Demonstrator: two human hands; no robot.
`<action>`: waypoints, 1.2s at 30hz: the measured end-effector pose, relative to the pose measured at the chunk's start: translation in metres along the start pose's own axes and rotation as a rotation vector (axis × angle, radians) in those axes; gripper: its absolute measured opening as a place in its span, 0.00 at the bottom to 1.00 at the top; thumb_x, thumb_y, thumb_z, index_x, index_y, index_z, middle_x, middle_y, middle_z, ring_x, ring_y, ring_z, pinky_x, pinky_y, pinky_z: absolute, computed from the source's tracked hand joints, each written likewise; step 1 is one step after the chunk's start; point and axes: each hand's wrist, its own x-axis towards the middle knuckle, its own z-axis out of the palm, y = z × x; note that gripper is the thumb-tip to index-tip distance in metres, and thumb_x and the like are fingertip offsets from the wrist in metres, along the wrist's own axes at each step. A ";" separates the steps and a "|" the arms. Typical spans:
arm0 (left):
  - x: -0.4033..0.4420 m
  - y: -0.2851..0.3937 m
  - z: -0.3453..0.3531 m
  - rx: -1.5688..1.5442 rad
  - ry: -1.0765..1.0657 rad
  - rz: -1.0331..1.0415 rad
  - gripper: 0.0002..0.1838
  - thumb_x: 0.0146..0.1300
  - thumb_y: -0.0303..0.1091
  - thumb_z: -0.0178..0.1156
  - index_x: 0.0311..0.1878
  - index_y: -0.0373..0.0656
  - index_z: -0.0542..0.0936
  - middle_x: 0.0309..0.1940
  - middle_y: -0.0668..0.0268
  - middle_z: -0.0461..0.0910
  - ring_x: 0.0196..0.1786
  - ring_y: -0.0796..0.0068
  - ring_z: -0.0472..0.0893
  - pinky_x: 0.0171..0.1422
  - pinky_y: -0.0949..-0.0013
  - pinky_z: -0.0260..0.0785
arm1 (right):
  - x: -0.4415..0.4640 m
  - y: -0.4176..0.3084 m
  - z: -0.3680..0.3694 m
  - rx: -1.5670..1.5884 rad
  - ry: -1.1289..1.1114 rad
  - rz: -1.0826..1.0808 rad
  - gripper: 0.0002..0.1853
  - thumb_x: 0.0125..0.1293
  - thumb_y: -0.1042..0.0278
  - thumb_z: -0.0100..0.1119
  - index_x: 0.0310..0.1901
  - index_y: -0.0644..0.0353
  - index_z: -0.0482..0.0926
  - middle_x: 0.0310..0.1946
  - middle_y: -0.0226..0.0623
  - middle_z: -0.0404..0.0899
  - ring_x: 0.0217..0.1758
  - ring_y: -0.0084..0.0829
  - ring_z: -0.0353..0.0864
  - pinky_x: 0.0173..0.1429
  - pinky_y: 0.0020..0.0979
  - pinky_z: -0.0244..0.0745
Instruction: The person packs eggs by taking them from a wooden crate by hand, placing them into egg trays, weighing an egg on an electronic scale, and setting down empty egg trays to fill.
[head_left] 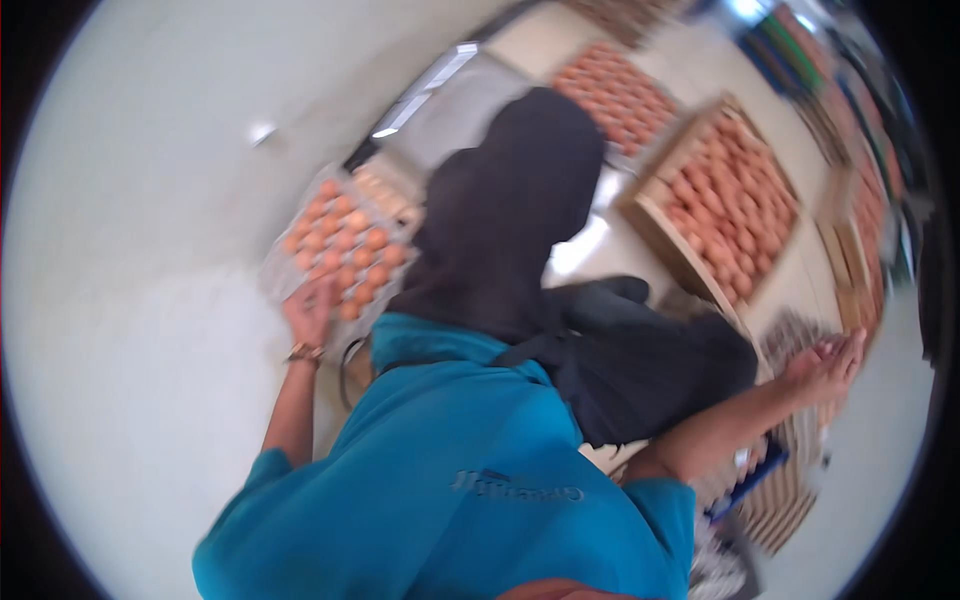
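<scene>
My left hand [310,308] is at the near left corner of an egg tray [272,268], its fingers curled over the edge beside the eggs. Rows of brown eggs [345,240] fill most of that tray. Whether a single egg is under the fingertips is hidden. Far out to the right, my right hand [825,368] is held with its fingers stretched out, slightly blurred, and I see nothing in it. Below and beside it are stacked cardboard egg trays [785,500].
A wooden crate [665,230] heaped with brown eggs stands ahead to the right. Behind it lies another full tray of eggs [615,95]. A metal plate [465,105] is beyond my left knee. My bent legs [500,220] lie between the tray and the crate.
</scene>
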 end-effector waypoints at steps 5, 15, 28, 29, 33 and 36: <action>0.064 0.044 0.028 -0.383 -0.417 0.008 0.30 0.79 0.50 0.43 0.60 0.29 0.77 0.47 0.53 0.82 0.54 0.63 0.81 0.59 0.63 0.72 | -0.050 -0.047 -0.066 -0.507 0.401 -0.216 0.17 0.71 0.70 0.57 0.59 0.64 0.75 0.34 0.38 0.81 0.33 0.32 0.81 0.41 0.29 0.81; 0.108 0.249 0.117 -0.138 -0.638 0.694 0.45 0.67 0.38 0.64 0.79 0.35 0.50 0.79 0.48 0.51 0.80 0.53 0.52 0.82 0.57 0.41 | -0.219 0.045 -0.181 -1.691 0.435 0.469 0.53 0.43 0.34 0.72 0.71 0.50 0.66 0.71 0.58 0.60 0.78 0.61 0.49 0.75 0.68 0.39; 0.091 0.297 0.134 -0.208 -0.432 0.786 0.44 0.62 0.40 0.69 0.77 0.37 0.58 0.76 0.50 0.59 0.77 0.54 0.59 0.81 0.56 0.47 | -0.205 0.043 -0.163 -1.623 0.378 0.820 0.50 0.40 0.31 0.72 0.67 0.42 0.74 0.74 0.57 0.57 0.81 0.63 0.40 0.75 0.72 0.21; 0.095 0.294 0.134 -0.210 -0.431 0.793 0.44 0.63 0.41 0.69 0.77 0.37 0.58 0.75 0.50 0.59 0.77 0.54 0.60 0.81 0.55 0.48 | -0.209 0.048 -0.166 -1.621 0.403 0.788 0.49 0.39 0.31 0.73 0.67 0.43 0.75 0.73 0.57 0.58 0.81 0.63 0.40 0.75 0.72 0.21; 0.111 0.282 0.142 -0.182 -0.422 0.881 0.43 0.64 0.43 0.68 0.76 0.37 0.59 0.75 0.48 0.60 0.75 0.53 0.62 0.80 0.53 0.50 | -0.207 0.040 -0.162 -1.614 0.391 0.825 0.49 0.39 0.31 0.73 0.66 0.44 0.76 0.72 0.57 0.60 0.80 0.62 0.42 0.74 0.75 0.23; 0.108 0.288 0.142 -0.151 -0.386 0.944 0.42 0.65 0.43 0.68 0.76 0.36 0.59 0.74 0.47 0.61 0.75 0.53 0.63 0.80 0.53 0.52 | -0.211 0.016 -0.168 -1.533 0.396 0.764 0.50 0.40 0.32 0.73 0.66 0.48 0.75 0.70 0.57 0.63 0.78 0.61 0.50 0.74 0.72 0.33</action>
